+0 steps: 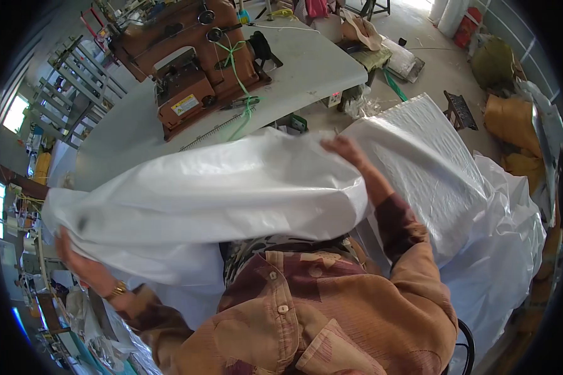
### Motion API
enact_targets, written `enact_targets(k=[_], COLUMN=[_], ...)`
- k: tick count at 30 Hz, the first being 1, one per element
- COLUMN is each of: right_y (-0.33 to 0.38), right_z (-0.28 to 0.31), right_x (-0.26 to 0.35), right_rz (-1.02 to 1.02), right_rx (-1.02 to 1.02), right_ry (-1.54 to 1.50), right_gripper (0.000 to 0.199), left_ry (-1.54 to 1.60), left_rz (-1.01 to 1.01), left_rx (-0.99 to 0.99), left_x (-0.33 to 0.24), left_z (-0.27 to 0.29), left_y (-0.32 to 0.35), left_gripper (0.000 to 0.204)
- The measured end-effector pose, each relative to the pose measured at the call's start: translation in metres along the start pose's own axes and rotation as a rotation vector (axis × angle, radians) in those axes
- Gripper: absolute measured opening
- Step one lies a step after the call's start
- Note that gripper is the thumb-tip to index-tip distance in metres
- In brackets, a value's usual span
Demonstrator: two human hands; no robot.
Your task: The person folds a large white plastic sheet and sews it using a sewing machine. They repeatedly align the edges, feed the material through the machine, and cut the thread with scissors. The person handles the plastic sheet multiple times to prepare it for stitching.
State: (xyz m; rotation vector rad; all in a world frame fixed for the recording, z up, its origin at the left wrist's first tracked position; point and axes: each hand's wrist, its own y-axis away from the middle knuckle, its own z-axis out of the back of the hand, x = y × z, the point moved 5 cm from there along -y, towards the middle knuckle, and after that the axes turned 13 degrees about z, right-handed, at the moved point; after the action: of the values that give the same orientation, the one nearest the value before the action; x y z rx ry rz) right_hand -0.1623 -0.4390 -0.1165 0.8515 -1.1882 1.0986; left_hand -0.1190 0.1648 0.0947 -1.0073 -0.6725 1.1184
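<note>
Overhead, head view: a large white woven plastic sack [231, 194] is spread wide across the near middle of the scene, lifted in front of the person's chest and stretched between both hands. Left hand [81, 265], near left, is clenched on the sack's lower left edge, fingers partly wrapped in the fabric; a gold-coloured wristband [117, 289] sits at that wrist. Right hand [344, 150], farther and right of centre, grasps the sack's upper edge, fingertips hidden behind the fold. To the right lies a heap of more white woven sacks [481, 212], the top one flat and textured, touching the held sack's right end. Beyond the sack, a white worktable [319, 62] carries a brown industrial sewing machine [194, 56] at far left, with green cord [238, 69] tied around it and trailing down. Near lower middle, the person's brown patterned shirt [331, 312] fills the view. Far right: brown bundles [513, 119] on the concrete floor [431, 69].
</note>
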Motion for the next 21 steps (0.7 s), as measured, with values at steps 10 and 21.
enact_targets(k=[10, 21], right_y=[0.093, 0.052], right_z=[-0.002, -0.098], right_x=[0.071, -0.071], right_rz=[0.694, 0.316], right_rx=[-0.467, 0.227], right_ry=[0.294, 0.680], right_gripper=[0.013, 0.038], left_ry=[0.291, 0.453], left_rz=[0.736, 1.001], left_rx=[-0.215, 0.302], left_x=[0.181, 0.193], left_z=[0.058, -0.008], left_y=[0.012, 0.154], left_gripper=[0.030, 0.016])
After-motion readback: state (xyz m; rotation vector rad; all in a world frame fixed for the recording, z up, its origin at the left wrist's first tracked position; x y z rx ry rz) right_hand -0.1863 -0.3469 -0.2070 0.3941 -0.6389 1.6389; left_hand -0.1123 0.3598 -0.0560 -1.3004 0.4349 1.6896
